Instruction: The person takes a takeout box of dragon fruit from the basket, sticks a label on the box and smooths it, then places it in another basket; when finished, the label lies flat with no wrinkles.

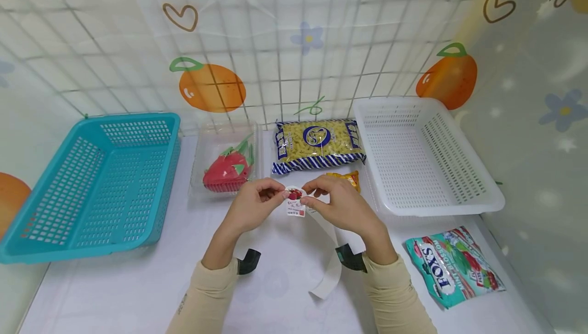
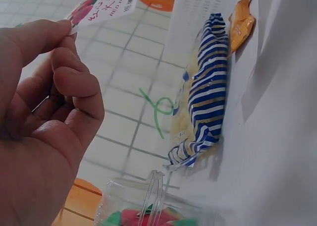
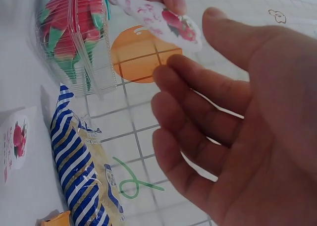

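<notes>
Between thumb and forefinger my left hand (image 1: 257, 205) pinches a white sticker label (image 1: 296, 210) printed with red dragon fruit and writing. My right hand (image 3: 237, 102) is close to the label's other edge; in the right wrist view its thumb and forefinger stand apart, with the label's tip near the gap. Below the hands a white strip (image 1: 327, 279) lies curled on the table, and a second dragon fruit label (image 3: 19, 139) shows in the right wrist view. Behind the left hand, a clear plastic box (image 1: 199, 170) contains a red dragon fruit (image 1: 226, 171) with green tips.
A pasta bag (image 1: 317, 142) with blue-striped ends lies at the back, a small orange packet (image 1: 352, 178) before it. The teal basket (image 1: 161, 211) stands left, the white basket (image 1: 436, 209) right. A green FOX'S candy bag (image 1: 455, 267) lies front right.
</notes>
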`<act>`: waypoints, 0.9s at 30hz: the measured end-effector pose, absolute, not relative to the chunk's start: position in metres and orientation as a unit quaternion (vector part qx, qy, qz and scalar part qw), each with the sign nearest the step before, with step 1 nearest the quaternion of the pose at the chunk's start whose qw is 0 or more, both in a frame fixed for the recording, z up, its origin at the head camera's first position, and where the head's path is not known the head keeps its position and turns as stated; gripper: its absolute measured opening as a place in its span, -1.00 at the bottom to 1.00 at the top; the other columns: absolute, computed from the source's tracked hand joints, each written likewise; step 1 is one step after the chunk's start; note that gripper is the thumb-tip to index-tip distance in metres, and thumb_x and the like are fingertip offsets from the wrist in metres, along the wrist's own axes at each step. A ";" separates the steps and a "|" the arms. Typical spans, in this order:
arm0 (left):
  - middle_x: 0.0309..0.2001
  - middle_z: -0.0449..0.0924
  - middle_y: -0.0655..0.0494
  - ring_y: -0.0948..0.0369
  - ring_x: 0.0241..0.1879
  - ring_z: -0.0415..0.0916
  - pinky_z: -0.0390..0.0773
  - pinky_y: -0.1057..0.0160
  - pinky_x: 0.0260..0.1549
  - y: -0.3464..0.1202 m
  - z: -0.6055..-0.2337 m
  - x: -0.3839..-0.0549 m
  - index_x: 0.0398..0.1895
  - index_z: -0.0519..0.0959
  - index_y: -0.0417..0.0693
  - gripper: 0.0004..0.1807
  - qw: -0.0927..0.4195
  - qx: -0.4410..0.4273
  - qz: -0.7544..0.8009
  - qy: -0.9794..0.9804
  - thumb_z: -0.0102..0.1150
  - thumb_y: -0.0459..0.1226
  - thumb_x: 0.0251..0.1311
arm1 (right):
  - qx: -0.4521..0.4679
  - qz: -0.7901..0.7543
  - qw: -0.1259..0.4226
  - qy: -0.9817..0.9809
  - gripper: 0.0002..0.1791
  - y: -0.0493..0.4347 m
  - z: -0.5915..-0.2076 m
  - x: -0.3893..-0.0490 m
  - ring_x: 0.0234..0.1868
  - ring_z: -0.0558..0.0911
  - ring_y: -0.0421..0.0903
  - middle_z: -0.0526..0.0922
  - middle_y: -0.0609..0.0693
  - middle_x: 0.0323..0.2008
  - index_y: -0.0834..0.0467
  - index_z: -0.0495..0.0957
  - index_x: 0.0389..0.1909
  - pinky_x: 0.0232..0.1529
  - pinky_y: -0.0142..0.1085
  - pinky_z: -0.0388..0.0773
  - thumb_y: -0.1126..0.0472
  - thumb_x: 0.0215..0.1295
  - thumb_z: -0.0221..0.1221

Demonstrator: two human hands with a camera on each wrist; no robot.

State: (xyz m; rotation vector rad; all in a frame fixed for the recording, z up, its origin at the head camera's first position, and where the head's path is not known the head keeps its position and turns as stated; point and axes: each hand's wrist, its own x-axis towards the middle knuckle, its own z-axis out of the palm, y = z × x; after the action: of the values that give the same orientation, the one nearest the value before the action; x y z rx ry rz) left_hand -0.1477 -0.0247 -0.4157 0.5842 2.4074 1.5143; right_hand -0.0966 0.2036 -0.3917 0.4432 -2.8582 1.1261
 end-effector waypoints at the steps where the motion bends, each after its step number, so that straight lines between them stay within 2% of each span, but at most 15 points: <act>1: -0.32 0.67 0.04 0.16 -0.37 0.50 0.56 0.38 -0.41 -0.025 -0.415 -0.148 -0.18 0.73 -0.08 -0.86 0.120 0.199 0.520 0.822 0.34 -0.21 0.31 | 0.142 0.363 0.018 -0.921 -0.76 0.203 -0.392 -0.097 -0.11 0.65 -0.14 0.74 -0.13 -0.14 0.03 0.73 -0.06 0.04 -0.08 0.61 0.03 0.33 0.35; 5: -0.32 0.66 0.03 0.16 -0.36 0.50 0.55 0.39 -0.41 -0.026 -0.414 -0.148 -0.17 0.73 -0.09 -0.85 0.120 0.195 0.520 0.823 0.34 -0.22 0.31 | 0.139 0.368 0.024 -0.919 -0.80 0.202 -0.393 -0.098 -0.15 0.66 -0.16 0.75 -0.13 -0.19 0.03 0.75 -0.11 0.01 -0.11 0.61 0.06 0.32 0.36; 11: -0.28 0.66 0.02 0.15 -0.31 0.52 0.58 0.39 -0.35 -0.026 -0.414 -0.148 -0.16 0.71 -0.10 -0.86 0.122 0.199 0.527 0.817 0.32 -0.23 0.32 | 0.125 0.375 0.038 -0.918 -0.92 0.201 -0.398 -0.102 -0.23 0.66 -0.21 0.74 -0.16 -0.33 0.02 0.75 -0.27 -0.16 -0.27 0.57 0.11 0.32 0.36; 19: -0.13 0.63 0.00 0.12 -0.09 0.52 0.60 0.36 -0.20 -0.024 -0.415 -0.148 -0.09 0.62 -0.10 -0.86 0.133 0.198 0.542 0.806 0.24 -0.25 0.39 | 0.111 0.396 0.032 -0.911 -0.93 0.199 -0.403 -0.105 -0.25 0.65 -0.23 0.73 -0.17 -0.37 -0.01 0.73 -0.32 -0.15 -0.09 0.62 0.10 0.34 0.32; 24: -0.11 0.63 -0.03 0.12 -0.06 0.52 0.63 0.28 -0.08 -0.024 -0.415 -0.148 -0.08 0.61 -0.15 -0.86 0.136 0.194 0.544 0.805 0.21 -0.27 0.41 | 0.100 0.402 0.024 -0.910 -0.90 0.197 -0.406 -0.106 -0.25 0.66 -0.23 0.73 -0.17 -0.36 -0.02 0.72 -0.32 -0.18 -0.18 0.61 0.08 0.36 0.30; 27: -0.10 0.63 -0.04 0.12 -0.06 0.52 0.62 0.20 -0.03 -0.023 -0.416 -0.148 -0.08 0.61 -0.15 -0.86 0.133 0.192 0.542 0.807 0.19 -0.28 0.42 | 0.097 0.413 0.021 -0.906 -0.89 0.196 -0.406 -0.107 -0.26 0.65 -0.22 0.73 -0.15 -0.37 0.00 0.72 -0.32 -0.18 -0.14 0.63 0.09 0.36 0.29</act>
State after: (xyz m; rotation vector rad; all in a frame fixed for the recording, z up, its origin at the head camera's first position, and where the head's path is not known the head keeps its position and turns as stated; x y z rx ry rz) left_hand -0.1482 -0.0233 -0.4157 0.5577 2.3411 1.5717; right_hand -0.1070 0.1957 -0.4065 0.3010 -2.8080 1.2792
